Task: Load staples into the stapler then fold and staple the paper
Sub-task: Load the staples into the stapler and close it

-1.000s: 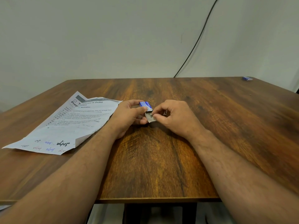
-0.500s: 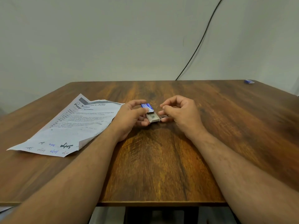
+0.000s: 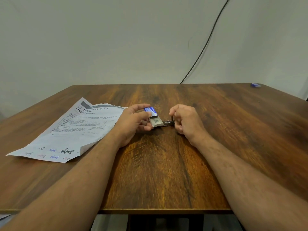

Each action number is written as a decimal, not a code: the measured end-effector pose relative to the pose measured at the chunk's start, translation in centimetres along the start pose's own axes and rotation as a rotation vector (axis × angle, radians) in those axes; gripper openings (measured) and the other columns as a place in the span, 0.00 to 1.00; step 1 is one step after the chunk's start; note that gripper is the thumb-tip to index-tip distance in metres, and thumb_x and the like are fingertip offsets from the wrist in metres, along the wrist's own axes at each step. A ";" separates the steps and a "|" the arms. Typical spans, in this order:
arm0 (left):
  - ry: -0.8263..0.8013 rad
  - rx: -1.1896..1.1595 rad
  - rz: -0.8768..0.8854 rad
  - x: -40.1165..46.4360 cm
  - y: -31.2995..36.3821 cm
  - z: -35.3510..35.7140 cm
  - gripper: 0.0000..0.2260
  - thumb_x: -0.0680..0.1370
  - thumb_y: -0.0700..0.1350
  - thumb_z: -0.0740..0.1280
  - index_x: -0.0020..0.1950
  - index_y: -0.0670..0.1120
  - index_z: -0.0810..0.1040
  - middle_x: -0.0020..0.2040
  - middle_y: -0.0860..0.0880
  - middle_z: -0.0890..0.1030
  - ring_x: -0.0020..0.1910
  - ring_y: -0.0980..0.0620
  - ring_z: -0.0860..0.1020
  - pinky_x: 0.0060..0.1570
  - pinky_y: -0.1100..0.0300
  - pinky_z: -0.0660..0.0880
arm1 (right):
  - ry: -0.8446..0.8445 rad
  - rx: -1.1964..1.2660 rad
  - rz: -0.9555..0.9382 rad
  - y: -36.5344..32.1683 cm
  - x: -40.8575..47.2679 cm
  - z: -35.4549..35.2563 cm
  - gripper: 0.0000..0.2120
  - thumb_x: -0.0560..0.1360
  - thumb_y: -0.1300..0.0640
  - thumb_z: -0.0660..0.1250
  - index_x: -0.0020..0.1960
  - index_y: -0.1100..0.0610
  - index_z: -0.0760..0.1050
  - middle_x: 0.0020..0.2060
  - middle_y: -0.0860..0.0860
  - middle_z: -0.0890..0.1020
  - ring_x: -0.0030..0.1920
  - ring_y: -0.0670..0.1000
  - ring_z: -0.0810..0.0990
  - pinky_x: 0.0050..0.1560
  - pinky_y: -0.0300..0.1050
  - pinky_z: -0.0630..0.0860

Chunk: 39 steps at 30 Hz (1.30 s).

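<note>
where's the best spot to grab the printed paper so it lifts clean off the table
Probably the near right corner of the paper, coming in from the right: that corner is curled up off the table, so fingers can slip under. The rest lies nearly flat.

A blue staple box with its grey tray slid open is seen mid-tabletop; a staple strip protrudes; printed paper lies flat left.
</note>
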<state>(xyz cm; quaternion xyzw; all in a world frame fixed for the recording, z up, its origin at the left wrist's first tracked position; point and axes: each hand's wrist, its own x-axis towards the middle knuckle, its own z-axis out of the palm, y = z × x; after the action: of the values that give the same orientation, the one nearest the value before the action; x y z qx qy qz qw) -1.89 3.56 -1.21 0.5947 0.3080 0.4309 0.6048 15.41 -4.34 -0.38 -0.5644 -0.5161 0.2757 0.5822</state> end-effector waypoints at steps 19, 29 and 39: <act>-0.023 0.029 0.007 -0.4 0.5 0.2 0.12 0.81 0.36 0.64 0.63 0.42 0.77 0.28 0.50 0.81 0.24 0.57 0.76 0.26 0.65 0.76 | -0.235 -0.197 -0.217 0.2 -0.4 0.2 0.09 0.69 0.52 0.73 0.48 0.46 0.85 0.49 0.65 0.84 0.50 0.71 0.79 0.50 0.66 0.79; -0.023 0.078 0.008 -0.1 0.2 0.0 0.12 0.81 0.36 0.63 0.63 0.43 0.78 0.32 0.45 0.83 0.25 0.53 0.76 0.25 0.64 0.75 | -0.294 -0.219 -0.230 0.5 -0.2 0.2 0.06 0.69 0.53 0.73 0.45 0.46 0.83 0.45 0.65 0.82 0.38 0.59 0.76 0.42 0.55 0.76; -0.007 0.066 0.014 -0.1 0.1 0.2 0.13 0.81 0.36 0.63 0.64 0.42 0.77 0.31 0.45 0.82 0.24 0.52 0.75 0.24 0.64 0.74 | -0.325 -0.166 -0.219 0.5 -0.2 -0.1 0.11 0.76 0.67 0.70 0.43 0.51 0.81 0.31 0.39 0.81 0.32 0.36 0.76 0.40 0.30 0.69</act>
<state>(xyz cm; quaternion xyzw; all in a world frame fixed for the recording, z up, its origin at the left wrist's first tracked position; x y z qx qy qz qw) -1.80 3.43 -1.13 0.6178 0.3159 0.4228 0.5829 15.56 -4.39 -0.91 -0.4992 -0.6826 0.2547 0.4690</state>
